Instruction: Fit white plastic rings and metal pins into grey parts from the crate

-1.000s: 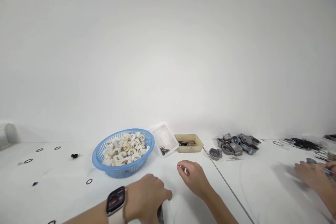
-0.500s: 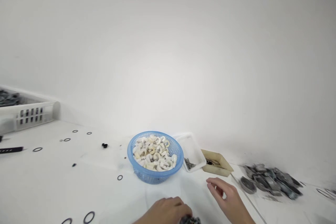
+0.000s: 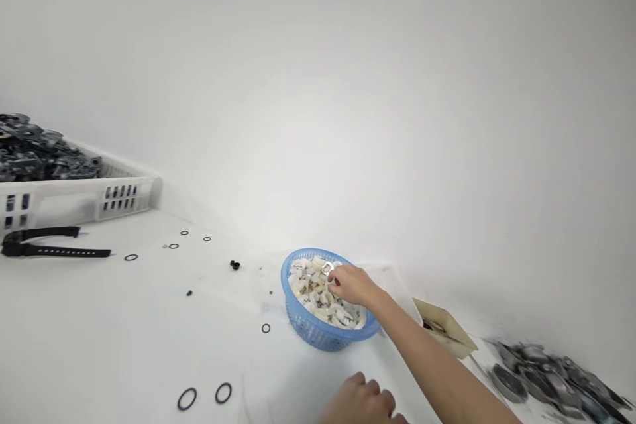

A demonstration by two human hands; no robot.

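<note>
Over the right part of the blue basket point(image 3: 322, 338), my right hand point(image 3: 350, 283) pinches a small pale ring-shaped piece point(image 3: 327, 268) between its fingertips. White and cream curved pieces point(image 3: 322, 298) fill the basket. My left hand point(image 3: 362, 401) is low in the picture, in front of the basket, blurred, with its fingers curled. What it holds, if anything, is out of sight below the frame edge.
A white crate point(image 3: 69, 202) of dark metal parts stands at the left, with a black watch strap point(image 3: 64, 252) before it. Black rings point(image 3: 187, 399) dot the table. A white tray point(image 3: 397, 281), yellowish tray point(image 3: 447, 324) and grey parts point(image 3: 551, 377) lie right.
My right hand has moved left and forward from beside the trays to the basket and now pinches a piece. The view has turned right-to-left, showing more of the crate. The dark object by my left hand has left view.
</note>
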